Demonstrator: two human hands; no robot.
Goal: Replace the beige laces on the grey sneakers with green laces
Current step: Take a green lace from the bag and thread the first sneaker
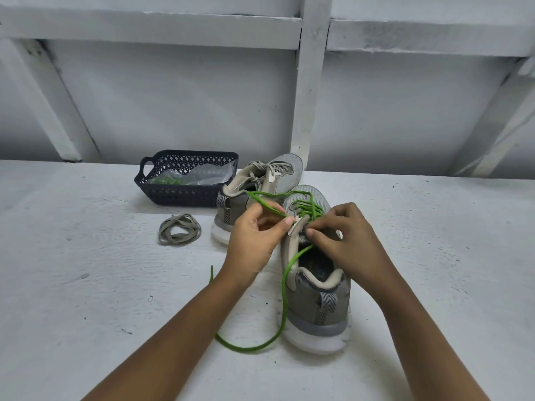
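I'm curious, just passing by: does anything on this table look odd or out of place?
Nothing damaged. The pair is mismatched: the near sneaker carries a green lace, the far sneaker has beige laces. A loose beige lace lies coiled on the table.

No lettering, brand or number can be read anywhere at this moment. A pale tab (293,225) is seen at the tongue of the near grey sneaker (318,308), but nothing on it can be made out. A teal print is glimpsed on the insole (317,270), too blurred and shadowed to be read.
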